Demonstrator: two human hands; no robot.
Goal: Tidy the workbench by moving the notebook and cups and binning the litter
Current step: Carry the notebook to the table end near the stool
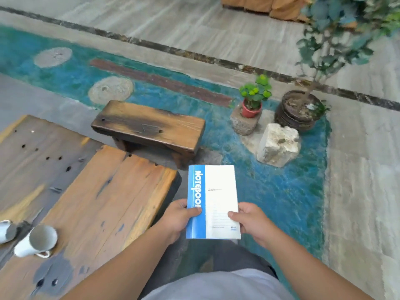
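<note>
Both hands are holding the notebook [213, 202] out in front of the body, above the floor and just off the right end of the desk [104, 204]. The left hand [177, 217] is closing its grip on the blue spine strip, thumb lying across the cover near the printed title. The right hand [251, 221] is gripping the opposite white edge, thumb pressing on top and the other fingers hidden beneath. The notebook is lying nearly flat, cover up, its long side pointing away from the person.

Left of the grip, near the bottom edge of the view, a white cup [36, 241] is lying on its side on the desk with its mouth facing the camera. A second white cup [5, 231] is showing beside it, cut off by the frame edge, so its pose is hard to tell. The desk top is showing worn orange planks with dark patches and small holes.

Beyond the grip, a small dark-stained wooden stool [149, 126] is standing on the floor just past the desk end. Farther right, a pale stone block [278, 144] is sitting on a blue-green painted patch of floor [281, 191]. Behind it, a small red-potted plant [252, 105] is resting on another stone, beside a large dark pot [299, 111] holding a leafy tree.
</note>
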